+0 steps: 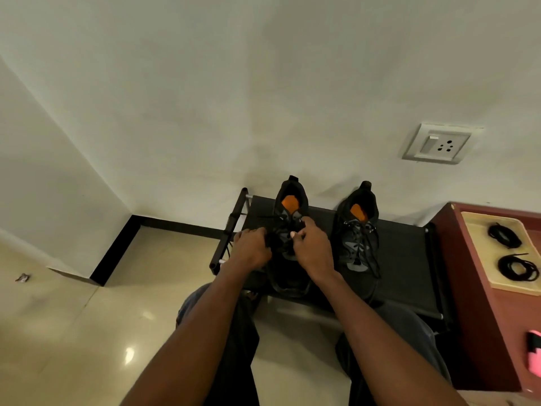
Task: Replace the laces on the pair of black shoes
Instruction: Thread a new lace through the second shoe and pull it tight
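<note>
Risks, judged from the present position:
- Lace snags in an eyelet if drawn at an angle; both hands work close over the same spot, so a sharp pull could drag the shoe off the rack.
- Left shoe [289, 230] sits near the rack's left edge; a sideways tug may tip it toward the floor.
- Fresh laces lie well apart on the right, out of easy reach from the current posture.

Item: pair of black shoes, orange insoles showing, set side by side on a low black shoe rack [407, 253] against the wall.
- Left shoe: lacing partly hidden by the hands; a loose lace end trails to the left.
- Right shoe [358, 238]: fully laced, untouched.

Hands:
- Left hand [251, 249]: fingers curled, gripping lace at the shoe's left side.
- Right hand [311, 247]: fingers curled, pinching lace over the tongue.

Spare laces [510, 252]: two black coils on a cream tray [480, 244] atop a red-brown cabinet.
</note>
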### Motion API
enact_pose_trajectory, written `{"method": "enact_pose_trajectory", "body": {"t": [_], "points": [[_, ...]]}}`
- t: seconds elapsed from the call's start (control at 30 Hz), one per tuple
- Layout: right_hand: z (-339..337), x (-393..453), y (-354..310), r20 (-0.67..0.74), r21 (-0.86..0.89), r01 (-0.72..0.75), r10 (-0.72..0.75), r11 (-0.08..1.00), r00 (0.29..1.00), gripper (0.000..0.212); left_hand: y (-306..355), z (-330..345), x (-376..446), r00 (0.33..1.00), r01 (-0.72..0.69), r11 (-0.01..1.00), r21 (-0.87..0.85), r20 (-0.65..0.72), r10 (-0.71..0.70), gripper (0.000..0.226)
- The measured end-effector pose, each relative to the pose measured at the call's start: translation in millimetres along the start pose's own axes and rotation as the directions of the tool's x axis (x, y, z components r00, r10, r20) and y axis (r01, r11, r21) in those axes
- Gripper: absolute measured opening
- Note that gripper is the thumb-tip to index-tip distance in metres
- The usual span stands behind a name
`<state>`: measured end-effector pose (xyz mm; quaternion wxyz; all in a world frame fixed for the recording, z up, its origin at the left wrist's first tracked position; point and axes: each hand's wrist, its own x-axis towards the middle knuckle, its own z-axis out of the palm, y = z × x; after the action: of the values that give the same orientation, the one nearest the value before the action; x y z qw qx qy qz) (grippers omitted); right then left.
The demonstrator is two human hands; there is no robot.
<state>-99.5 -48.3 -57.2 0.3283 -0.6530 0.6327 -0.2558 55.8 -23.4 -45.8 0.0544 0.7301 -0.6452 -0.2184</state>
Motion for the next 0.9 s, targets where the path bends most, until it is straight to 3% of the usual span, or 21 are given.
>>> {"method": "enact_pose_trajectory", "body": {"t": [0.07, 0.1, 0.17, 0.2, 0.23, 0.3, 0.33, 0.37, 0.4, 0.43, 0.47, 0.5, 0.53, 0.57, 0.67, 0.77, 0.83, 0.9], "points": [[-5, -2, -3, 0.032, 0.047, -0.038, 0.036, 0.998, 0.999, 0.039, 4, -5, -5, 0.999, -0.026, 0.992, -0.119, -0.024, 0.024, 0.009], [-8, -3, -7, 0.072, 0.078, -0.063, 0.058, 0.995, 0.996, 0.036, 8, -10, -9, 0.999, -0.043, 0.972, -0.233, 0.000, 0.045, 0.015], [-15, -5, -16, 0.219, 0.264, -0.179, 0.122, 0.948, 0.968, 0.037, 16, -20, -18, 0.966, -0.063, 0.908, -0.414, 0.204, 0.159, 0.016], [-19, -6, -21, 0.304, 0.400, -0.255, 0.135, 0.881, 0.943, 0.037, 20, -23, -23, 0.911, -0.059, 0.890, -0.452, 0.340, 0.233, 0.013], [-25, -8, -26, 0.359, 0.530, -0.307, 0.118, 0.790, 0.926, 0.035, 23, -28, -28, 0.838, -0.036, 0.894, -0.447, 0.474, 0.271, 0.014], [-40, -10, -36, 0.364, 0.732, -0.311, 0.038, 0.607, 0.931, 0.027, 24, -41, -33, 0.705, -0.089, 0.960, -0.264, 0.664, 0.248, 0.018], [-51, -10, -42, 0.337, 0.786, -0.280, -0.003, 0.552, 0.942, 0.022, 24, -48, -34, 0.695, -0.164, 0.975, -0.150, 0.684, 0.222, 0.020], [-61, -9, -47, 0.307, 0.808, -0.240, -0.036, 0.538, 0.951, 0.019, 23, -53, -31, 0.753, -0.207, 0.976, -0.071, 0.626, 0.205, 0.021], [-71, -8, -54, 0.287, 0.813, -0.204, -0.070, 0.545, 0.955, 0.018, 24, -59, -29, 0.845, -0.172, 0.978, -0.114, 0.493, 0.206, 0.022], [-78, -6, -58, 0.282, 0.808, -0.181, -0.098, 0.561, 0.954, 0.017, 25, -63, -27, 0.926, -0.092, 0.931, -0.352, 0.313, 0.210, 0.031], [-84, -4, -62, 0.295, 0.797, -0.177, -0.117, 0.578, 0.948, 0.017, 29, -67, -26, 0.962, -0.054, 0.751, -0.658, 0.167, 0.215, 0.045], [-87, -1, -65, 0.318, 0.779, -0.183, -0.125, 0.600, 0.940, 0.015, 31, -69, -24, 0.964, -0.070, 0.487, -0.870, 0.067, 0.259, 0.056], [-89, 0, -66, 0.336, 0.761, -0.192, -0.123, 0.620, 0.934, 0.014, 34, -69, -20, 0.956, -0.084, 0.299, -0.950, 0.008, 0.293, 0.059], [-90, 2, -65, 0.344, 0.754, -0.200, -0.116, 0.626, 0.932, 0.012, 36, -67, -15, 0.946, -0.114, 0.238, -0.964, -0.032, 0.323, 0.054], [-92, 6, -54, 0.313, 0.817, -0.218, -0.092, 0.534, 0.945, 0.005, 43, -65, -13, 0.960, -0.225, 0.376, -0.899, -0.137, 0.246, 0.021], [-96, 14, -30, 0.232, 0.885, -0.215, 0.009, 0.412, 0.973, 0.003, 23, -46, -4, 0.982, -0.158, 0.402, -0.902, -0.187, -0.034, 0.006], [-98, 22, -10, 0.159, 0.895, -0.193, 0.117, 0.402, 0.980, 0.007, 1, -29, 8, 0.925, 0.043, 0.595, -0.803, -0.193, -0.326, 0.010], [-97, 29, 4, 0.101, 0.850, -0.196, 0.213, 0.490, 0.972, 0.010, -18, -19, 14, 0.822, 0.384, 0.784, -0.487, -0.205, -0.530, 0.023]]}}
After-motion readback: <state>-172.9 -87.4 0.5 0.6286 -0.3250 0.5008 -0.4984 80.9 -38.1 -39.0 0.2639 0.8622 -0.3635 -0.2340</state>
